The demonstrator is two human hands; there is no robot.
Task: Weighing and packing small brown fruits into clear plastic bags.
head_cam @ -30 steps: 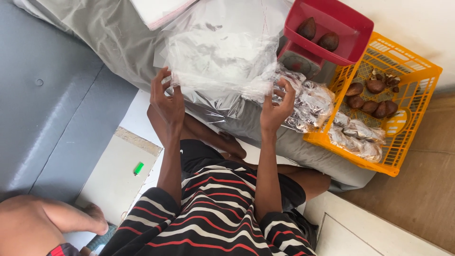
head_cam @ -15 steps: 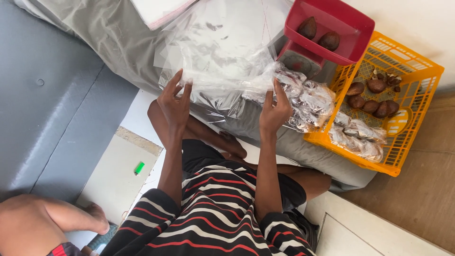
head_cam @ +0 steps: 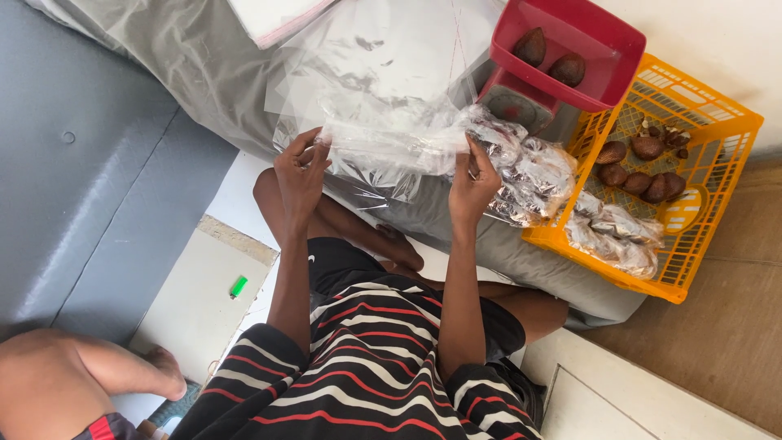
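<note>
- Head view: both hands, left (head_cam: 300,175) and right (head_cam: 471,186), pinched a clear plastic bag (head_cam: 391,143) stretched between them.
- At two o'clock sat an orange crate (head_cam: 717,204) holding brown fruits (head_cam: 643,175).

A: Bag (head_cam: 391,134) is clear thin plastic film, glossy, crinkled. Crate (head_cam: 717,147) is hard orange plastic lattice, scale tray (head_cam: 603,37) smooth red plastic.

B: Fruit (head_cam: 648,147) has a rough, scaly brown skin. Cover (head_cam: 187,57) is matt grey cloth, shirt (head_cam: 358,383) striped knit.
</note>
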